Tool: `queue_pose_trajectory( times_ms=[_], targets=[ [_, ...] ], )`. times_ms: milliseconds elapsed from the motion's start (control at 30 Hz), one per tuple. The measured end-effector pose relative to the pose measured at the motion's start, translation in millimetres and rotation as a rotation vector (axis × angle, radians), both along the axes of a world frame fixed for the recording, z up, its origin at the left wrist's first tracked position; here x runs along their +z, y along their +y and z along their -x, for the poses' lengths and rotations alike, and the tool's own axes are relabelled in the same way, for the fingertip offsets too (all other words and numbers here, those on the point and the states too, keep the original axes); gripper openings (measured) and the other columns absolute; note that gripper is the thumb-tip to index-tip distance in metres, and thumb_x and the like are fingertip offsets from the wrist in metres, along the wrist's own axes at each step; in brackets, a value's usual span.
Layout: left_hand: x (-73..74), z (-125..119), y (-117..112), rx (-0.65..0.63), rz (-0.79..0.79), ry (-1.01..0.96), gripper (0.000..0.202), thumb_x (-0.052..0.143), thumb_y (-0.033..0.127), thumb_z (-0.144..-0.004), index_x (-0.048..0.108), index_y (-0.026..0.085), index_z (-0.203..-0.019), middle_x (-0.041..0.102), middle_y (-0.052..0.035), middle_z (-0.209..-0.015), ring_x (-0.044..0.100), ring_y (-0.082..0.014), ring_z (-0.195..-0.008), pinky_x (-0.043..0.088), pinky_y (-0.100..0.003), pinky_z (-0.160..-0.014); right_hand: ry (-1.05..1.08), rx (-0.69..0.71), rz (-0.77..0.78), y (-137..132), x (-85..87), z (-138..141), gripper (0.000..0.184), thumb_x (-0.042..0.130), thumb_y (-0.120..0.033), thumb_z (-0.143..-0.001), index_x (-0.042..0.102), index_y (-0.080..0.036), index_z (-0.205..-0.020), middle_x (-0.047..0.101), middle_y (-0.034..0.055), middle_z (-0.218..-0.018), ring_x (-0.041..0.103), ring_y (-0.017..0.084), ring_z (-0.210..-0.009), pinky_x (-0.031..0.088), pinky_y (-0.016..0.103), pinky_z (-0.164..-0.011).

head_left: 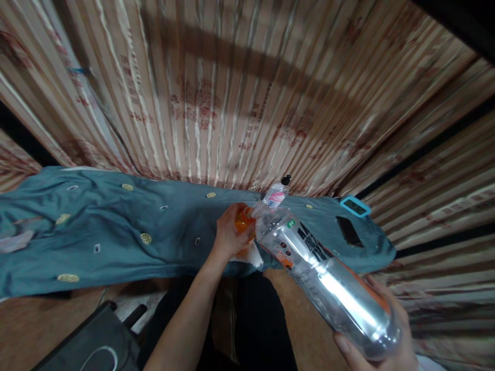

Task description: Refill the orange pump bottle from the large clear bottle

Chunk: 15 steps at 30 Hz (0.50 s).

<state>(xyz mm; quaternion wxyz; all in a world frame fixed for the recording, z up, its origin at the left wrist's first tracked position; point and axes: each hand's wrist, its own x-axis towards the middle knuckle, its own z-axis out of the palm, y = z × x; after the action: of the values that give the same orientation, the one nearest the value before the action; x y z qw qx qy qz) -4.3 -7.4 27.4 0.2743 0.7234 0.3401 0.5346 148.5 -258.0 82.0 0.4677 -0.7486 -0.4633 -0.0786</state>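
My right hand (386, 340) grips the base of a large clear plastic bottle (325, 278), tilted with its neck pointing away toward my left hand. My left hand (229, 234) is closed round a small orange container (243, 224) at the bottle's mouth, over a white tissue or cloth (251, 256). Both sit above a table covered in a teal cloth (116, 232). A small bottle with a pink label and black cap (276, 195) stands just behind the orange container.
A black phone (349, 231) and a device with a light-blue frame (355, 206) lie at the right end of the cloth. Striped beige curtains (232, 93) hang behind the table. A dark bag (93, 345) sits on the floor at lower left.
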Motion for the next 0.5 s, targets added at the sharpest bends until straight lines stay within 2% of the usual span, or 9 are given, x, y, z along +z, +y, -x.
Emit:
queue_pose_trajectory(
  times_ms=[100,200,367,500],
  targets=[
    [-0.6,0.3,0.2,-0.005,0.017,0.014,0.038,0.056,0.053,-0.084,0.061,0.019,-0.099,0.072,-0.0067,-0.092,0.069,-0.0231,-0.085,0.053,-0.034,-0.079,-0.037,0.002,0.012,0.3,1.1,0.1,0.095,0.068,-0.069,-0.076,0.043,-0.012,-0.147,0.055,0.0171,-0.135,0.055,0.032,-0.123,0.043,0.04,-0.103],
    [-0.5,0.6,0.1,-0.014,0.033,0.012,0.037,0.058,0.053,-0.083,0.061,0.019,-0.099,0.072,-0.0064,-0.092,0.069,-0.0229,-0.085,0.053,-0.035,-0.079,-0.04,-0.013,0.034,0.7,3.8,1.4,0.097,0.067,-0.072,-0.075,0.043,-0.012,-0.147,0.056,0.0164,-0.134,0.055,0.033,-0.123,0.043,0.041,-0.104],
    [1.6,2.0,-0.9,-0.022,0.037,0.023,0.037,0.058,0.052,-0.083,0.061,0.019,-0.099,0.071,-0.0066,-0.093,0.068,-0.0229,-0.085,0.053,-0.035,-0.079,0.018,0.002,0.036,1.3,8.2,4.9,0.097,0.069,-0.069,-0.075,0.041,-0.012,-0.149,0.055,0.0171,-0.134,0.054,0.037,-0.122,0.04,0.048,-0.107],
    [3.5,2.9,-2.1,-0.013,0.054,0.037,0.038,0.057,0.054,-0.084,0.061,0.019,-0.099,0.072,-0.0066,-0.093,0.068,-0.023,-0.084,0.053,-0.034,-0.078,-0.022,0.007,0.036,1.1,7.9,4.1,0.097,0.069,-0.069,-0.075,0.041,-0.011,-0.149,0.054,0.0189,-0.135,0.052,0.039,-0.125,0.036,0.054,-0.109]
  ],
)
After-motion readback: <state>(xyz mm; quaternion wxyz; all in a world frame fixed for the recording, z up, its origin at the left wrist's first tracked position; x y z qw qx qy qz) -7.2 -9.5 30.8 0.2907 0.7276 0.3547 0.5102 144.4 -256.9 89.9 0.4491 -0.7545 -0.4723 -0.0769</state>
